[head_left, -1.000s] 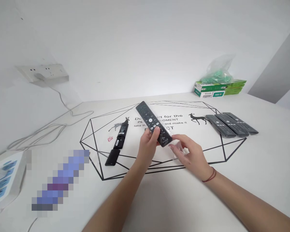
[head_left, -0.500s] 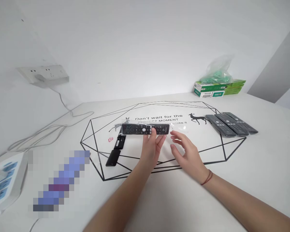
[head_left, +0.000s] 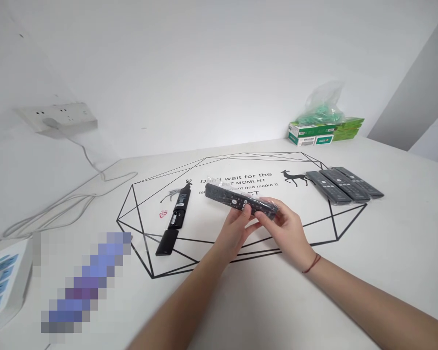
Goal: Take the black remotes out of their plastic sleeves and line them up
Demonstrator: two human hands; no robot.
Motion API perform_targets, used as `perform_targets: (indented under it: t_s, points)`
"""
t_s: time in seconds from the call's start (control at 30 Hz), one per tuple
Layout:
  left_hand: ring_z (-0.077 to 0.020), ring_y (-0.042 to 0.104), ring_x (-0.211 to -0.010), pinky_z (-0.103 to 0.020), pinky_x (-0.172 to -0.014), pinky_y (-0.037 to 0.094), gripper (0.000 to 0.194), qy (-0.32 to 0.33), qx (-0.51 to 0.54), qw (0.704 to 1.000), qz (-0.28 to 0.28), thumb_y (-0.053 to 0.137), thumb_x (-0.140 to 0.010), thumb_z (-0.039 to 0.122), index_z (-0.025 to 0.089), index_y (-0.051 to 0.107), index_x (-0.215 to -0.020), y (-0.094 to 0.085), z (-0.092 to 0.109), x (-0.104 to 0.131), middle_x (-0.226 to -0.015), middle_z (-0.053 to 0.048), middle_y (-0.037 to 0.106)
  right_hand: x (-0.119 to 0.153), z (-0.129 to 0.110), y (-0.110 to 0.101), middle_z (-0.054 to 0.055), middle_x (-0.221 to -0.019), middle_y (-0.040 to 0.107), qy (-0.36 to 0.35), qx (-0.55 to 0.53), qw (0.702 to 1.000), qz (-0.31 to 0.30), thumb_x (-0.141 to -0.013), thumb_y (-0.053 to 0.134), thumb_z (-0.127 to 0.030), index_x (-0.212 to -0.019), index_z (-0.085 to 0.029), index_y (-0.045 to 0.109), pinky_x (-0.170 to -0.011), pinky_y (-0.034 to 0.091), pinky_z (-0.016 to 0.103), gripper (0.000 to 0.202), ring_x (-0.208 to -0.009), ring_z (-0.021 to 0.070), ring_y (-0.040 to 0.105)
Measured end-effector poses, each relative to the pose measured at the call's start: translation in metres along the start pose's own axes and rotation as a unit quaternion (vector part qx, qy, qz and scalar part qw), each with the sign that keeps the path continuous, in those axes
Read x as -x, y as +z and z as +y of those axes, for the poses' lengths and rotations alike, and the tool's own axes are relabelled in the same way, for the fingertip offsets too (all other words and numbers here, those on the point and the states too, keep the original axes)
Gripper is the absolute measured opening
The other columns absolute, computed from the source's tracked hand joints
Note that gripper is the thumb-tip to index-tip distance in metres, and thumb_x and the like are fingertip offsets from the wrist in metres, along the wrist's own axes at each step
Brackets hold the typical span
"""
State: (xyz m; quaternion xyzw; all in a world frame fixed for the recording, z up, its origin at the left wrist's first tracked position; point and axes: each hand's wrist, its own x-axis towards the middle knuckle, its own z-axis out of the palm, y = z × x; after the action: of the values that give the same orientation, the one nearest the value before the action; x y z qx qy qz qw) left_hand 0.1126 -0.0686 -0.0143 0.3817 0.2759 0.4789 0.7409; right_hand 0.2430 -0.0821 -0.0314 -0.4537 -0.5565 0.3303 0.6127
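A black remote control (head_left: 224,196) in a clear plastic sleeve is held above the table, button side towards me, its right end tilted down. My left hand (head_left: 237,226) grips it near the middle, thumb on the buttons. My right hand (head_left: 284,226) is closed around its right end, thumb on the front and fingers behind. To the left, another remote (head_left: 182,199) lies face down with its battery compartment (head_left: 176,218) uncovered. Its black battery cover (head_left: 167,242) lies just below it, towards me.
Three sleeved remotes (head_left: 345,184) lie side by side at the right. Green and white boxes (head_left: 310,133) with a plastic bag (head_left: 321,109) on top stand against the wall. At left are a power strip (head_left: 7,282), cables (head_left: 65,194), a wall socket (head_left: 58,116) and a blurred-out object (head_left: 91,279).
My right hand has moved in and closed on the remote's right end. The remote has shifted right and tilted, uncovering the remote lying behind it. The view has shifted slightly.
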Motion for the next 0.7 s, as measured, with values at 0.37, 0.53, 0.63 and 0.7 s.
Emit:
perform_targets:
  t_s: [0.37,0.53,0.63,0.7]
  points:
    - [-0.0204,0.062,-0.094,-0.03,-0.078,0.049,0.053,-0.043,0.113,0.99,0.069,0.044,-0.081,0.065,0.019,0.066,-0.098,-0.001,0.019,0.0,-0.106,-0.009,0.067,0.002,-0.004,-0.004,0.007,-0.123,0.064,-0.346,0.219,0.905,-0.118,-0.084,0.048,-0.002,-0.125,-0.026,0.055,-0.099,0.049,0.047,0.048,-0.119,0.0224,0.055]
    - [-0.0166,0.061,-0.093,-0.027,-0.076,0.047,0.031,-0.011,0.089,0.994,0.062,0.063,-0.076,0.047,0.027,0.061,-0.099,-0.003,0.019,0.001,-0.109,-0.002,0.067,0.002,-0.004,-0.006,0.007,-0.128,0.06,-0.349,0.254,0.893,-0.127,-0.084,0.045,-0.003,-0.13,-0.027,0.048,-0.098,0.049,0.049,0.053,-0.121,0.0233,0.053]
    - [-0.0159,0.059,-0.095,-0.026,-0.076,0.046,0.036,0.002,0.064,0.996,0.059,0.071,-0.07,0.032,0.027,0.058,-0.103,-0.005,0.015,0.0,-0.108,-0.003,0.067,0.002,-0.006,-0.006,0.008,-0.128,0.059,-0.345,0.271,0.888,-0.138,-0.083,0.044,-0.001,-0.131,-0.025,0.046,-0.099,0.049,0.048,0.054,-0.122,0.0232,0.052]
    - [-0.0167,0.059,-0.094,-0.027,-0.075,0.047,0.034,0.001,0.051,0.996,0.069,0.07,-0.07,0.03,0.025,0.059,-0.101,-0.007,0.012,-0.001,-0.105,-0.004,0.067,0.002,-0.007,-0.005,0.008,-0.129,0.058,-0.331,0.276,0.889,-0.151,-0.081,0.043,0.0,-0.131,-0.025,0.044,-0.098,0.049,0.048,0.055,-0.121,0.0237,0.052]
